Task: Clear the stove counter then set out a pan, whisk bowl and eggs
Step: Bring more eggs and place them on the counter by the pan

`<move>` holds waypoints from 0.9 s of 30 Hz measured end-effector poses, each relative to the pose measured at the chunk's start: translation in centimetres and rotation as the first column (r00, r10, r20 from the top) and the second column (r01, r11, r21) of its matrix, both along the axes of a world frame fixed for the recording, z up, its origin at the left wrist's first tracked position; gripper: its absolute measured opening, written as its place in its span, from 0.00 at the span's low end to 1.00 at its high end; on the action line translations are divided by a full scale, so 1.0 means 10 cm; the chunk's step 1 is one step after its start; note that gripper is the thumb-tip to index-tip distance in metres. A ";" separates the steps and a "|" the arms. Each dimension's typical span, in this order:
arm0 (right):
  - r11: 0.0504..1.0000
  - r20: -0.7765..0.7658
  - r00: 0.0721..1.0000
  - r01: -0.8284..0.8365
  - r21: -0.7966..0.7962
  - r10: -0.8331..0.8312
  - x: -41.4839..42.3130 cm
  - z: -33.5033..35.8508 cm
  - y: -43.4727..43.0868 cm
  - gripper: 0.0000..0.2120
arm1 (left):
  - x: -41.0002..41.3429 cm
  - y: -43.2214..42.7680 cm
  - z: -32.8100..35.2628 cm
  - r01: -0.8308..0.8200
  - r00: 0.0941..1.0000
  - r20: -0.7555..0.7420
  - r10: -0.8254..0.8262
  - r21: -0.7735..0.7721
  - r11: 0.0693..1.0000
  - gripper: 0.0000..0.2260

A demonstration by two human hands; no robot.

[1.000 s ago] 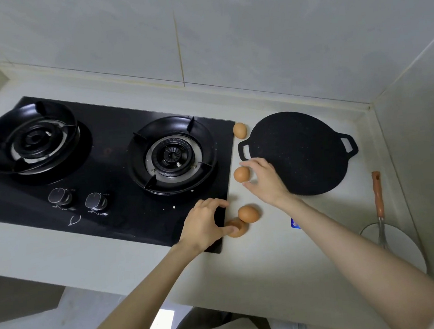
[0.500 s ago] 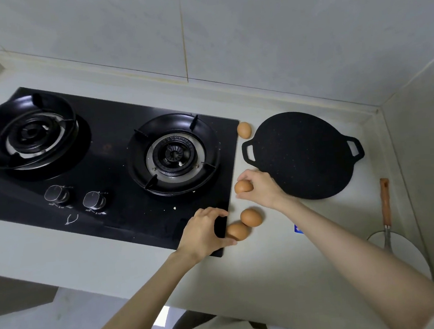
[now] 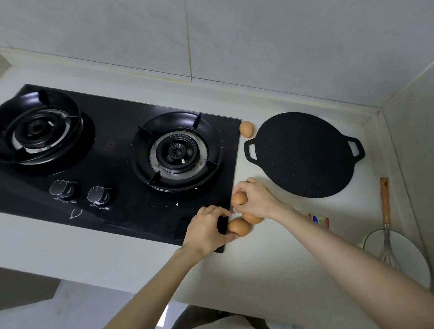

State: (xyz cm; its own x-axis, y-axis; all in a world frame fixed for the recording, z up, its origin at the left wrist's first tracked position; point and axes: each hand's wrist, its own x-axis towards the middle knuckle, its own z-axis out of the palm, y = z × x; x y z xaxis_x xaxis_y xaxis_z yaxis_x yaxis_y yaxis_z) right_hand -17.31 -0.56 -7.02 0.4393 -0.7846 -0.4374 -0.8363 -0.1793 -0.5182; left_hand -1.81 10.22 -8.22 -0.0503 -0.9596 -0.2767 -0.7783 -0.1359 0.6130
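Observation:
A flat black pan (image 3: 303, 153) with two loop handles lies on the pale counter (image 3: 284, 260) right of the stove. My right hand (image 3: 257, 197) pinches a brown egg (image 3: 238, 198) beside the stove's right edge. Just below it two more eggs lie side by side: one (image 3: 252, 218) partly under my right wrist, the other (image 3: 239, 227) touched by the thumb of my left hand (image 3: 208, 230), whose fingers curl over the stove's corner. A fourth egg (image 3: 246, 128) rests alone near the pan's left handle. A white bowl (image 3: 400, 258) with a whisk (image 3: 386, 217) sits at the right.
The black two-burner gas stove (image 3: 110, 158) fills the left of the counter, with two knobs at its front. A small coloured item (image 3: 319, 221) lies near my right forearm. Walls close the back and the right side.
My right hand picked up the middle egg and carried it down towards the two eggs near the stove corner. My left hand stayed by its egg.

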 end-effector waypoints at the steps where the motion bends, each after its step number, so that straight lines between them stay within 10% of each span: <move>1: 1.000 -0.007 1.000 -0.006 -0.006 0.006 0.01 0.01 0.01 0.18 | 0.00 0.00 0.00 -0.002 1.000 0.000 0.002 -0.002 1.000 0.25; 27: 0.921 0.008 0.965 0.251 -0.297 -0.261 0.27 0.06 -1.43 0.24 | 0.09 -0.50 0.19 -0.038 0.998 -0.058 0.036 -0.023 0.999 0.20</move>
State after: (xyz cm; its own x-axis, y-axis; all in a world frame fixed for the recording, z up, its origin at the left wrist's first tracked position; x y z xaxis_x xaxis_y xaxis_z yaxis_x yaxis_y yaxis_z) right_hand -14.61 -14.85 -6.43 0.1963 -0.9638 -0.1806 -0.8886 -0.0969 -0.4483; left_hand -0.94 5.20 -6.30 -0.0298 -0.9676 -0.2509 -0.7363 -0.1485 0.6601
